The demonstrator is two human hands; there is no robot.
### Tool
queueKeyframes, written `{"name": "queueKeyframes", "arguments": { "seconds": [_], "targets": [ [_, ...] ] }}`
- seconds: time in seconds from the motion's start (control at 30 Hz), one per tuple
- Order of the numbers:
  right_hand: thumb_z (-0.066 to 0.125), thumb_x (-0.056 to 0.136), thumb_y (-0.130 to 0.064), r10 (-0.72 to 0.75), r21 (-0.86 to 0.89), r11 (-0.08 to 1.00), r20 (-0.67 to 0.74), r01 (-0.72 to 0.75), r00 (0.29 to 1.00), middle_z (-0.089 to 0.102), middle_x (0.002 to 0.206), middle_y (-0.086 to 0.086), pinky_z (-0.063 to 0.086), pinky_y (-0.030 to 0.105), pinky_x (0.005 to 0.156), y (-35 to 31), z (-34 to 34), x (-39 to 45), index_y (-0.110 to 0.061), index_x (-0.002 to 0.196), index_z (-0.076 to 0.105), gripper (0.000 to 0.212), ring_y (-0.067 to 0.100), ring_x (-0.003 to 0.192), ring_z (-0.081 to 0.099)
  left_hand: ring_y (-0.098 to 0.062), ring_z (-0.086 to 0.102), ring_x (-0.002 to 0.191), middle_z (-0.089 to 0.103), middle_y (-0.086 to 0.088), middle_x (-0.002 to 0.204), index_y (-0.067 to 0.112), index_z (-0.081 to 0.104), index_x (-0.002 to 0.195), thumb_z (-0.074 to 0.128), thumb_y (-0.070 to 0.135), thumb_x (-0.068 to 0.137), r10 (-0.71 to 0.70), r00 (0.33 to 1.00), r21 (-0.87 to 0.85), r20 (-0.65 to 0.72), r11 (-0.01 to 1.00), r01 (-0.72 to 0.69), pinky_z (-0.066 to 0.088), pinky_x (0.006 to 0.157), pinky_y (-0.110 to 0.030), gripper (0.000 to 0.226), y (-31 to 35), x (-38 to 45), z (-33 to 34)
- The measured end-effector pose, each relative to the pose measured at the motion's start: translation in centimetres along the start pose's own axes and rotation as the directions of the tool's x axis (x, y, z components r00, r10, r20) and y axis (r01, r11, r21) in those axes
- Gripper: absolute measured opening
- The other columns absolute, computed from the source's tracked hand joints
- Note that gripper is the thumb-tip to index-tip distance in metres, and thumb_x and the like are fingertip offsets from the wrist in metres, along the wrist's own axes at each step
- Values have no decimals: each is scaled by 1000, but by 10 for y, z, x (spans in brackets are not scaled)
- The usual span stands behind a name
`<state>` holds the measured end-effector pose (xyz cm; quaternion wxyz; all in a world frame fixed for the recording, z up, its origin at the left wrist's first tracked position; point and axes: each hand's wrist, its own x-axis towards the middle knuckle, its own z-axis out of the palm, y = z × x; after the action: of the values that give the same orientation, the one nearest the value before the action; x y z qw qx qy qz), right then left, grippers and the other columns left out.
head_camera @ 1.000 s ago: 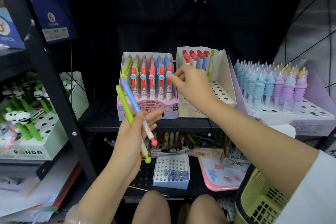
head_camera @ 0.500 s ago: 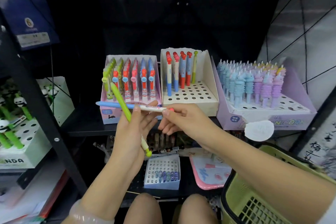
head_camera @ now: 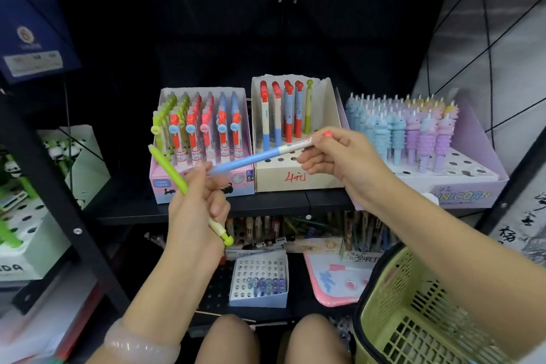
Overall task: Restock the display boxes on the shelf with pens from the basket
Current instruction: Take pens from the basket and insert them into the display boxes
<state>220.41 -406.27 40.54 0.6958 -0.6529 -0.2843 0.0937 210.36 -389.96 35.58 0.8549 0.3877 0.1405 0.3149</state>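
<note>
My left hand (head_camera: 196, 210) holds the green pen (head_camera: 174, 174) in curled fingers, its long axis slanting from upper left down to lower right. My right hand (head_camera: 339, 156) pinches the blue pen (head_camera: 251, 159) by its white end, the blue end pointing down-left, before the cream display box (head_camera: 295, 177). This box stands on a black shelf (head_camera: 295, 201) in a dim shop corner, and the green basket (head_camera: 413, 319) is at the lower right.

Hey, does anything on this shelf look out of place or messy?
One thing: a lone green pen stands in the beige box among red and blue ones, an odd colour there. Most of that box's holes are empty.
</note>
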Motion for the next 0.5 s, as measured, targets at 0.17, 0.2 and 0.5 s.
{"name": "queueKeyframes", "arguments": {
  "seconds": [0.17, 0.2, 0.5],
  "targets": [
    [47, 95, -9, 3, 78, 997, -70, 2, 998, 70, 65, 5, 53, 17, 56, 1, -4, 5, -6, 84, 64, 21, 12, 59, 65, -3, 30, 34, 60, 5, 54, 6, 56, 77, 49, 18, 96, 50, 999, 187, 21, 981, -53, 25, 34, -14, 24, -6, -1, 0],
    [48, 95, -11, 4, 129, 992, -74, 5, 997, 70, 67, 5, 53, 17, 59, 1, -3, 5, -6, 85, 65, 21, 11, 61, 66, -3, 29, 34, 60, 4, 55, 6, 58, 77, 49, 18, 95, 45, 999, 208, 24, 977, -49, 25, 34, -14, 24, -9, -2, 0],
    [49, 95, -12, -169, -211, 965, -42, 156, 985, 66, 76, -2, 55, 18, 64, 4, 22, 17, -17, 88, 58, 13, 3, 67, 64, -6, 32, 35, 68, 1, 67, 9, 55, 86, 47, 18, 96, -39, 991, 394, 130, 919, -15, 27, 36, -16, 15, -22, -10, 9]
  ]
}}
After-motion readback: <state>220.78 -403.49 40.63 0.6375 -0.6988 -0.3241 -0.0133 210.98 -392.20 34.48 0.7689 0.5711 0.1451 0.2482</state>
